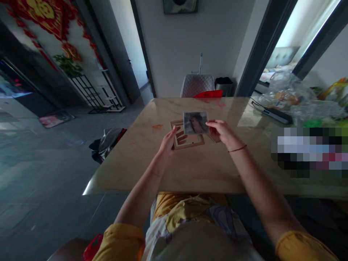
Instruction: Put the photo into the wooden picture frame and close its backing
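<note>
My left hand is closed around the left side of a light wooden picture frame, its fingers showing through the frame's opening. In my right hand a small photo is pinched by its right edge between thumb and fingers. The photo overlaps the upper part of the frame and hides it there. Below my right hand, a brown flat piece shows in part; whether it lies on the table or is held, I cannot tell.
The marble-patterned table spreads under both hands. On its right side lie a dark elongated device with a cable and clear plastic bags. A quilted chair stands behind the far edge. A dark bag sits on the floor at left.
</note>
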Demonstrator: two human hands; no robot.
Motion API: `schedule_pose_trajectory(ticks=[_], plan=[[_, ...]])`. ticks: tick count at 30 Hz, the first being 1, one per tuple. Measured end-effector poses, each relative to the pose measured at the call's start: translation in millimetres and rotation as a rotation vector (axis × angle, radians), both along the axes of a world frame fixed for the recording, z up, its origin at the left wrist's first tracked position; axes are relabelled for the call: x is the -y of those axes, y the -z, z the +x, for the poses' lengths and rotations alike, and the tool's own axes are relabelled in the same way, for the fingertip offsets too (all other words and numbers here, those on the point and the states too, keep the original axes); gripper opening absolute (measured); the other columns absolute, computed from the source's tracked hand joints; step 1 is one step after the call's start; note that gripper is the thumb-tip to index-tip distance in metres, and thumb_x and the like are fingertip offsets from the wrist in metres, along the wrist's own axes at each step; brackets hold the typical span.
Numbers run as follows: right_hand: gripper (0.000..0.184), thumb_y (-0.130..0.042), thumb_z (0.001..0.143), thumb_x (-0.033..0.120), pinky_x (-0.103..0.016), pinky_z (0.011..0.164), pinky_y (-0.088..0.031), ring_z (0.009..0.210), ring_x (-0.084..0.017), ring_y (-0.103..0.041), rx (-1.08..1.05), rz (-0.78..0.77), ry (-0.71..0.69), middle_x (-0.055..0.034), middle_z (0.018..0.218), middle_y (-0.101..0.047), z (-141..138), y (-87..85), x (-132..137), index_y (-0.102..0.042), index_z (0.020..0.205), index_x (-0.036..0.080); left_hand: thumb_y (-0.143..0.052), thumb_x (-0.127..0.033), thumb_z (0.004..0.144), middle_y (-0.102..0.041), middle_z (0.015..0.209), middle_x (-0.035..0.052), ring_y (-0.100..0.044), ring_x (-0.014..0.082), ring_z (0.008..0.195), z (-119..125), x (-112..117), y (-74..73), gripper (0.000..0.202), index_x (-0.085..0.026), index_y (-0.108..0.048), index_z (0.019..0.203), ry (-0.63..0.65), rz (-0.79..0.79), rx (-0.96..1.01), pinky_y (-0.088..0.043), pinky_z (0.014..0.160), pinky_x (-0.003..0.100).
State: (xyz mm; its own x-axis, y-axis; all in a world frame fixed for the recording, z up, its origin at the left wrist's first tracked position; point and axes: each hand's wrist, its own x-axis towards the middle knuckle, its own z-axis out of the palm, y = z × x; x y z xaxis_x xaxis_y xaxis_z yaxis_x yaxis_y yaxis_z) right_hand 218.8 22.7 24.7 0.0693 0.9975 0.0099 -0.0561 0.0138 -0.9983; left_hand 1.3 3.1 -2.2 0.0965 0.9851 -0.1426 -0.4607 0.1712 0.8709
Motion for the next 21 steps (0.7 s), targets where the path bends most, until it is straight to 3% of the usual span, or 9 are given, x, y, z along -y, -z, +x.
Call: schedule_pose_trajectory(ticks=[3,6,8,12,16,19,21], plan=[[0.020,-0.073,0.056,0.024,-0.023,0.046,-0.041,0.049,-0.010,-0.052,-0.125,0.017,0.038,0.0038,0.055,-0.056,10.8,0.5,-6.2,-0.058,0.070,0.019,-0.064,-0.051,0.077,-0.072,0.093,0.0115,-0.070,0.0213,0.077,-4.0,-2.7,1.4,0.038,-0.018,-0.063,0.096,0.095,-0.059,-0.010,-0.054,0.064,0.031],[0.029,-0.073,0.057,0.021,-0.025,0.049,-0.046,0.050,-0.010,-0.053,-0.148,0.053,0.003,0.0046,0.061,-0.058,7.7,3.3,-6.8,-0.059,0.082,0.021,-0.062,-0.050,0.079,-0.072,0.089,0.0117,-0.069,0.0202,0.070,-7.4,-5.0,5.0,0.035,-0.017,-0.065,0.092,0.229,-0.118,-0.035,-0.054,0.059,0.029],[0.046,-0.073,0.057,0.020,-0.027,0.052,-0.049,0.054,-0.012,-0.055,-0.116,0.086,-0.038,0.0047,0.065,-0.059,0.3,6.7,-5.4,-0.059,0.100,0.022,-0.061,-0.048,0.079,-0.073,0.087,0.0121,-0.069,0.0204,0.067,-9.5,-6.5,7.9,0.034,-0.017,-0.066,0.091,0.321,-0.146,-0.064,-0.054,0.056,0.029],[0.078,-0.072,0.057,0.019,-0.031,0.058,-0.053,0.062,-0.015,-0.059,-0.056,0.186,-0.095,0.0030,0.075,-0.061,-13.4,15.4,-5.2,-0.044,0.130,0.024,-0.062,-0.048,0.078,-0.073,0.084,0.0125,-0.069,0.0208,0.063,-13.4,-10.3,11.1,0.034,-0.017,-0.066,0.091,0.416,-0.160,-0.113,-0.053,0.051,0.028],[0.071,-0.070,0.055,0.016,-0.032,0.067,-0.054,0.071,-0.016,-0.062,-0.023,0.250,-0.114,0.0006,0.082,-0.064,-18.9,23.3,-9.7,-0.048,0.123,0.022,-0.062,-0.049,0.077,-0.073,0.081,0.0125,-0.068,0.0208,0.059,-15.9,-13.9,10.2,0.033,-0.018,-0.066,0.088,0.413,-0.157,-0.178,-0.052,0.049,0.028],[0.063,-0.070,0.055,0.016,-0.032,0.071,-0.053,0.075,-0.016,-0.063,0.003,0.238,-0.110,0.0001,0.082,-0.066,-21.6,27.1,-10.9,-0.049,0.114,0.022,-0.058,-0.054,0.077,-0.073,0.079,0.0136,-0.067,0.0206,0.054,-16.5,-16.3,12.6,0.039,-0.017,-0.066,0.084,0.335,-0.133,-0.247,-0.051,0.047,0.028],[0.058,-0.070,0.056,0.018,-0.033,0.074,-0.052,0.078,-0.017,-0.063,0.024,0.238,-0.118,-0.0009,0.084,-0.067,-23.8,29.8,-10.3,-0.050,0.110,0.022,-0.056,-0.058,0.077,-0.073,0.077,0.0126,-0.066,0.0195,0.052,-16.9,-18.6,16.4,0.042,-0.018,-0.067,0.082,0.249,-0.035,-0.225,-0.050,0.046,0.026]])
